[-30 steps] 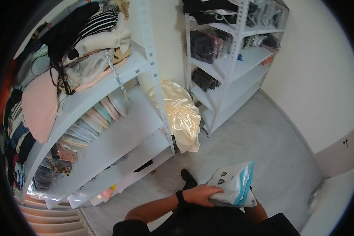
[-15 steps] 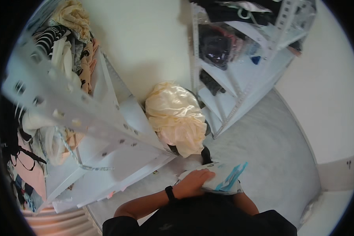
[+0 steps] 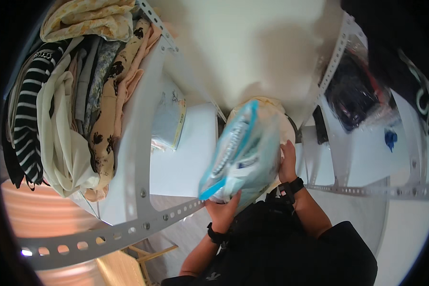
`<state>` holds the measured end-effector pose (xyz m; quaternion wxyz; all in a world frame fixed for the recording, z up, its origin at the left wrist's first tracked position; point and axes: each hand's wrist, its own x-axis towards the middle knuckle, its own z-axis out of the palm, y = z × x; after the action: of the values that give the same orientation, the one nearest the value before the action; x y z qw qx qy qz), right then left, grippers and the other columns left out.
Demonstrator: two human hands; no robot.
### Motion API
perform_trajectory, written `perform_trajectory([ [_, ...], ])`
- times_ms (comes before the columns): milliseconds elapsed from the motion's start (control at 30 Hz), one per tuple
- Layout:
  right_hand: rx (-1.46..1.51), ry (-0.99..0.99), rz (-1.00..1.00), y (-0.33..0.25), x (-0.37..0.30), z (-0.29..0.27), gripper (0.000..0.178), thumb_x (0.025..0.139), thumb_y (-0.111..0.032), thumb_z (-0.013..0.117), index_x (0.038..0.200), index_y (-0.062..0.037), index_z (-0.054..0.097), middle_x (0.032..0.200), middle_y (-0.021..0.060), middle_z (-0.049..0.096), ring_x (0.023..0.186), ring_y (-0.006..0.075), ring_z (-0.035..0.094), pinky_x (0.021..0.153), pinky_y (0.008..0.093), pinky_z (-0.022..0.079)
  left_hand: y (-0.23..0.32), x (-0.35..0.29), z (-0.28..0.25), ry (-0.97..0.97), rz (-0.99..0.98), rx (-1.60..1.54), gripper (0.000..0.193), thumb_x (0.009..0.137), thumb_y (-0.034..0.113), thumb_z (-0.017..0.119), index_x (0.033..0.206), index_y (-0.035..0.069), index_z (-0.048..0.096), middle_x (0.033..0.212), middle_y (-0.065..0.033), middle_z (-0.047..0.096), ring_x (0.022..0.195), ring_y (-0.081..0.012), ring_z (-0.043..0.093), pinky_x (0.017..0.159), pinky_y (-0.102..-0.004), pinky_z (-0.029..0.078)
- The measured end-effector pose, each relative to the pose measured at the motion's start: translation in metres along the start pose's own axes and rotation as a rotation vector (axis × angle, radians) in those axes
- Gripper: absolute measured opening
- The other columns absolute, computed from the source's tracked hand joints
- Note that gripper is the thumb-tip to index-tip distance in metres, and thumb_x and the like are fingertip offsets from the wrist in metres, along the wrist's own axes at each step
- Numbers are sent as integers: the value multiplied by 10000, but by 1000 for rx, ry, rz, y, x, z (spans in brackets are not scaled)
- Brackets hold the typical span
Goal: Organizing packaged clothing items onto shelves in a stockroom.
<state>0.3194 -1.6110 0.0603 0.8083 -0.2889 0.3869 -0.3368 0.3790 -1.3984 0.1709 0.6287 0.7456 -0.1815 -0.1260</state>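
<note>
A soft plastic pack [image 3: 247, 157], pale and semi-clear with bright blue edges, is tilted upright in front of my body, blurred by motion. My left hand [image 3: 222, 212] grips its lower left corner, with the fingers partly hidden behind it. At its right side my right hand [image 3: 287, 162] is closed on the edge. Behind the pack a cream satin-like fabric bundle [image 3: 262, 104] shows only in part.
On my left, a white metal shelf frame [image 3: 143, 190] carries folded clothes [image 3: 81, 95]. A flat wrapped packet [image 3: 169, 117] lies deeper on a shelf. To my right, another shelf unit [image 3: 362, 159] holds a dark plastic-wrapped bundle [image 3: 352, 93]. Below left is a wooden piece [image 3: 121, 269].
The pack has come up from close to my body and is tilted upright. My right hand, hidden before, now shows at its side. My view has moved nearer the left shelf.
</note>
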Motion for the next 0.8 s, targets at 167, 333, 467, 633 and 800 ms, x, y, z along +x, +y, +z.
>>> perform_trajectory([
  [167,-167,-69,46,17,10,30,844,821,-389,618,1435,-38,159,1471,158,186,1311,291,291,1052,378,287,29,9,27,388,-76,-205,462,699,0,757,1097,-60,530,1054,-116,605,944,-176,591,833,-303,466],
  [333,246,-575,647,15,9,62,718,856,-493,554,1389,-77,313,1374,120,406,1255,293,399,1048,461,309,32,13,35,498,-41,-329,471,746,17,724,1152,-64,499,1132,-137,569,1013,-197,563,918,-334,423],
  [467,389,-675,784,25,13,76,636,881,-529,477,1330,-83,409,1271,108,517,1158,256,499,995,429,386,25,8,27,506,-50,-376,504,752,21,722,1192,-52,487,1180,-139,546,1053,-193,544,932,-338,419],
  [633,201,-730,735,37,49,83,558,881,-489,481,1228,-53,515,1132,109,606,984,216,606,886,362,482,56,5,-12,-387,-101,158,504,791,18,667,1243,-37,450,1205,-125,547,1126,-208,511,1021,-372,343],
  [800,-129,-882,179,41,49,113,510,876,-462,489,1162,-46,559,1058,101,633,907,212,630,834,355,506,-7,-21,-112,-672,-513,-162,339,783,45,658,1114,9,597,1184,-125,587,1106,-189,544,973,-318,389],
])
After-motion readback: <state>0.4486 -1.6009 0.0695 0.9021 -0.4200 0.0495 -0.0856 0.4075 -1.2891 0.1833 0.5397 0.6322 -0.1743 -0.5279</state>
